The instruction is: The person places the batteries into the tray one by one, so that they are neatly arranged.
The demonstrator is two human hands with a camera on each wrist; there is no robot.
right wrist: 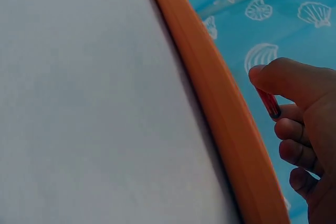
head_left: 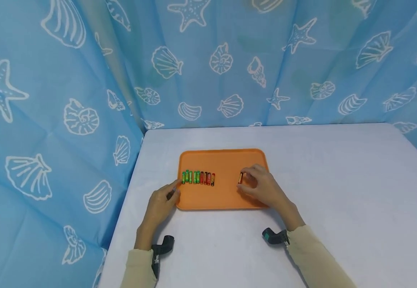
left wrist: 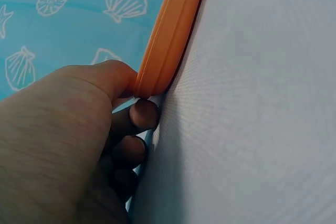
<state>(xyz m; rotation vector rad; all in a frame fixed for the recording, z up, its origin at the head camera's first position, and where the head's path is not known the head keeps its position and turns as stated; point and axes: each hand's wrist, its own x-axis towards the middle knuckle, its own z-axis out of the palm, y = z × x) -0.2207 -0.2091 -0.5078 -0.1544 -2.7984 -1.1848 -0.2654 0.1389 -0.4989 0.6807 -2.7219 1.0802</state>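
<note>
An orange tray lies on the table. My left hand grips the tray's left edge near its front corner; in the left wrist view the thumb is at the rim and a fingertip lies just below it. Over the tray's right part, my right hand pinches a red and black battery between thumb and finger. That same battery shows partly in the right wrist view. On the tray's left half stand in a row several green batteries, with several red and black batteries beside them.
A white-covered table extends around the tray, wider on the right. Blue curtains with shell and starfish prints hang behind and at the left. Each wrist wears a black camera, one at the left and one at the right.
</note>
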